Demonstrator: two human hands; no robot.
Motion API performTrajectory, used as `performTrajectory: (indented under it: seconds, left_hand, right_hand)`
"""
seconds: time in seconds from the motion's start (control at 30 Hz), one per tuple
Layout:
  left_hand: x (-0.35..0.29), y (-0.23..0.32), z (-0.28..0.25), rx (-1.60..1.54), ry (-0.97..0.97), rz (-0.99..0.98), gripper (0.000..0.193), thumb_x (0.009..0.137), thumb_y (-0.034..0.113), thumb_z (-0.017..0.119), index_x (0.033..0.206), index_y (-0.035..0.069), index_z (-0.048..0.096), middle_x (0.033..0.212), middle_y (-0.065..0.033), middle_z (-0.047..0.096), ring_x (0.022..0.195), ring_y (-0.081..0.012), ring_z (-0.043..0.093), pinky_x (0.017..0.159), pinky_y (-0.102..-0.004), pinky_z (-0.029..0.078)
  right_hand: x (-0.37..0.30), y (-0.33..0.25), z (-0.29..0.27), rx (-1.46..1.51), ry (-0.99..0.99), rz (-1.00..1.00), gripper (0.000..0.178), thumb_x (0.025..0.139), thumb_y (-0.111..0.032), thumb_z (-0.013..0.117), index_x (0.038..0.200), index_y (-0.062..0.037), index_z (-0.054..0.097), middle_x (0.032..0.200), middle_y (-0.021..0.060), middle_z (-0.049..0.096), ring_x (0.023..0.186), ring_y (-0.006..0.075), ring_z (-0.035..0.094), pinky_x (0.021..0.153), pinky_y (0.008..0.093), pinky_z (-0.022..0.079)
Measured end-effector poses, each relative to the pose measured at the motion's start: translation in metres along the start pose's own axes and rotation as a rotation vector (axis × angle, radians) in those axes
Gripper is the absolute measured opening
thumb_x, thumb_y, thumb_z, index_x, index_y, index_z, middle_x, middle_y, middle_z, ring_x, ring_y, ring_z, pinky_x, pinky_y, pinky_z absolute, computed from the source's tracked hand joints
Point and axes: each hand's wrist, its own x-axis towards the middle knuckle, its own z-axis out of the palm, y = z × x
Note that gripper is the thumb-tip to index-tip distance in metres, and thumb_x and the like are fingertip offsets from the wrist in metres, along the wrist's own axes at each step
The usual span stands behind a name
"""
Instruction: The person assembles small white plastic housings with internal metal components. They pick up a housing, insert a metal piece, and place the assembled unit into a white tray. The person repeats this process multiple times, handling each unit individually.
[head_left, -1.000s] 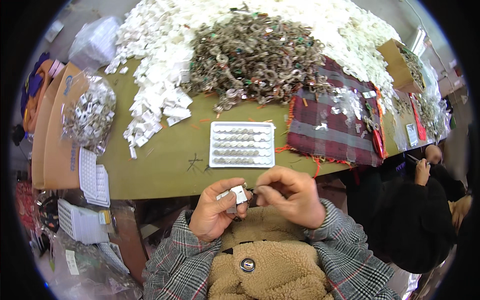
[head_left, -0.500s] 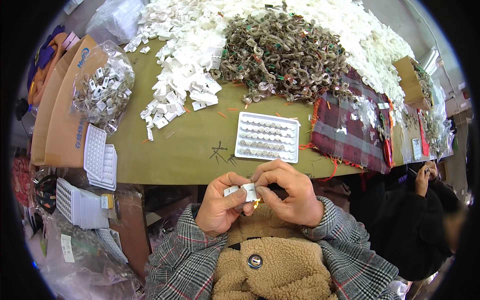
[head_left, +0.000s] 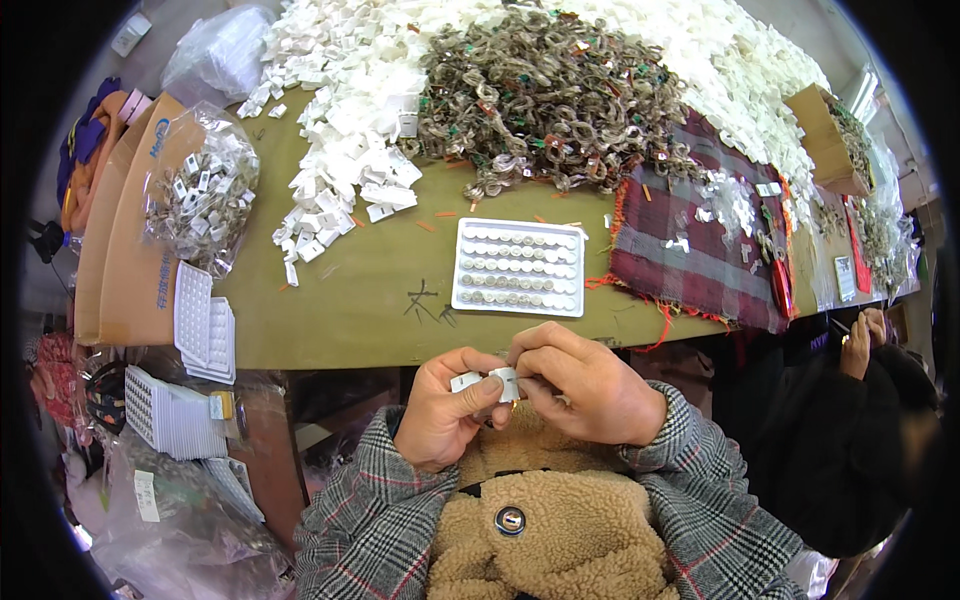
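Observation:
My left hand (head_left: 445, 412) is closed in front of my chest, gripping small white plastic casings. One white casing (head_left: 503, 385) stands out between thumb and fingers, and another lies against the fingers beside it. My right hand (head_left: 590, 392) pinches at that casing's right side; what its fingertips hold is too small to name. A speck of yellow shows just below. Beyond my hands, on the table, rests a white tray (head_left: 518, 307) with rows of small round pieces in it.
White casings (head_left: 335, 190) are heaped at the far left and back, around a pile of grey-brown coiled cords (head_left: 550, 100). A plaid cloth (head_left: 690, 255) lies right. At left stand a cardboard box (head_left: 120, 250), a bag of parts (head_left: 205, 190) and stacked trays (head_left: 165, 410). Another person's hand (head_left: 857, 350) is far right.
The whole view has shifted slightly, with the tray and table appearing a little further left. Both hands keep working at the same casing; less yellow shows beneath it.

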Motion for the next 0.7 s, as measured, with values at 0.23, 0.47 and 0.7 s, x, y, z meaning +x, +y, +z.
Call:
performTrajectory:
  seconds: [0.23, 0.47, 0.7]
  left_hand:
    - [0.002, -0.008, -0.003, -0.017, 0.048, 0.006, 0.018, 0.092, 0.004, 0.068, 0.108, -0.002, 0.064, 0.089, -0.0131, 0.070, 0.069, -0.0176, 0.067, 0.061, -0.0278, 0.056]
    - [0.003, -0.001, 0.001, 0.007, 0.095, -0.038, 0.020, 0.092, 0.009, 0.070, 0.108, -0.001, 0.064, 0.088, -0.0092, 0.068, 0.068, -0.0136, 0.065, 0.059, -0.0260, 0.054]
    - [0.001, -0.012, -0.003, 0.032, 0.090, -0.029, 0.017, 0.093, 0.009, 0.069, 0.107, 0.002, 0.063, 0.087, -0.0072, 0.068, 0.068, -0.0128, 0.065, 0.059, -0.0236, 0.051]
  right_hand:
    - [-0.009, 0.008, 0.008, 0.017, 0.031, 0.028, 0.017, 0.084, 0.002, 0.065, 0.100, 0.0029, 0.061, 0.105, 0.0156, 0.059, 0.089, 0.0315, 0.064, 0.076, 0.0369, 0.054]
    - [0.002, 0.002, 0.004, 0.139, 0.091, 0.152, 0.014, 0.080, 0.005, 0.069, 0.092, 0.0007, 0.062, 0.097, 0.0153, 0.064, 0.088, 0.0290, 0.065, 0.077, 0.0352, 0.053]
    - [-0.004, 0.006, 0.012, 0.131, 0.075, 0.158, 0.014, 0.078, 0.005, 0.070, 0.088, 0.0009, 0.062, 0.094, 0.0138, 0.061, 0.084, 0.0270, 0.062, 0.074, 0.0333, 0.050]
